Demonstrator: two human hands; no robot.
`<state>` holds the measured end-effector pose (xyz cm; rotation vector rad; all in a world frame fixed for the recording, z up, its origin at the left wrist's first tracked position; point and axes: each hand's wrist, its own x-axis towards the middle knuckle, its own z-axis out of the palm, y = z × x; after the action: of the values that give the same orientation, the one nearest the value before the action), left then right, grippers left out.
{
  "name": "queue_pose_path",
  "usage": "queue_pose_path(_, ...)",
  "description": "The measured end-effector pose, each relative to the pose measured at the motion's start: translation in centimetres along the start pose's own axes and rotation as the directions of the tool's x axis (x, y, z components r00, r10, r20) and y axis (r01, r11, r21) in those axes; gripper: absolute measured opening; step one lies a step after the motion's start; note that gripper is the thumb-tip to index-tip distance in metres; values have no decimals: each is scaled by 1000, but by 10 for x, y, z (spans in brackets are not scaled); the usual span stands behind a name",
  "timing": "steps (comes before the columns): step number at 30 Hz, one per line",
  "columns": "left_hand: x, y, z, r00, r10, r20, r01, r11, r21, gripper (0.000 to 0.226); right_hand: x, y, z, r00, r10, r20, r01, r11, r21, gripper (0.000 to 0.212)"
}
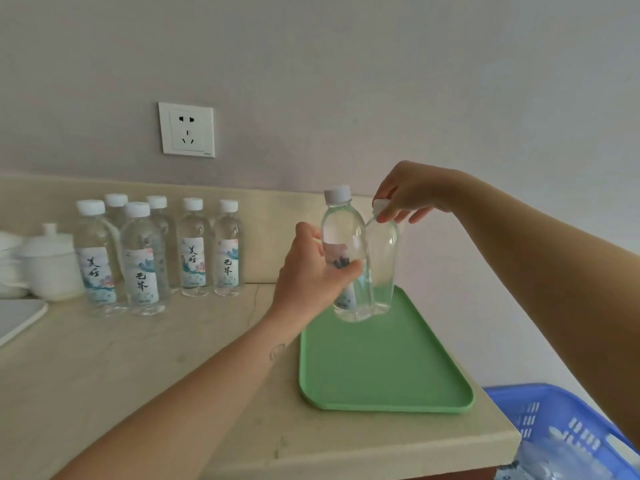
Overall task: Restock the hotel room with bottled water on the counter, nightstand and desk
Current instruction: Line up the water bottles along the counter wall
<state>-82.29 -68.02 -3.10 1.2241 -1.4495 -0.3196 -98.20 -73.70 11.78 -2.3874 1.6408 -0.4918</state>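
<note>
Centre frame, over a green plastic tray [381, 368]: left hand [311, 271] grips one upright clear water bottle [343, 223], right hand [412, 192] pinches another's white cap [380, 204].

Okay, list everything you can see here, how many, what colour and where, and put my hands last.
Counter: one, beige, against the wall.
Bottle group: six, clear with white caps, counter's left.
Labelled bottle: one, clear, white cap, at the tray's far end.
Second bottle: one, clear, white cap, close on its right.
Tray: one, green, counter's right end.
Lidded cup: one, white, left of the bottle group.
White tray: one, counter's far left edge.
Wall socket: one, white, above the bottle group.
Basket: one, blue, below the counter's right end.
Left hand: grips the labelled bottle's body.
Right hand: pinches the second bottle's cap.
</note>
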Motion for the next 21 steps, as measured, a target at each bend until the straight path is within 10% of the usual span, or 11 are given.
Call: queue_pose_path(21, 2, -115, -141, 923, -61, -381, 265, 817, 512, 50, 71, -135, 110, 956, -288, -53, 293, 940, 173, 32)
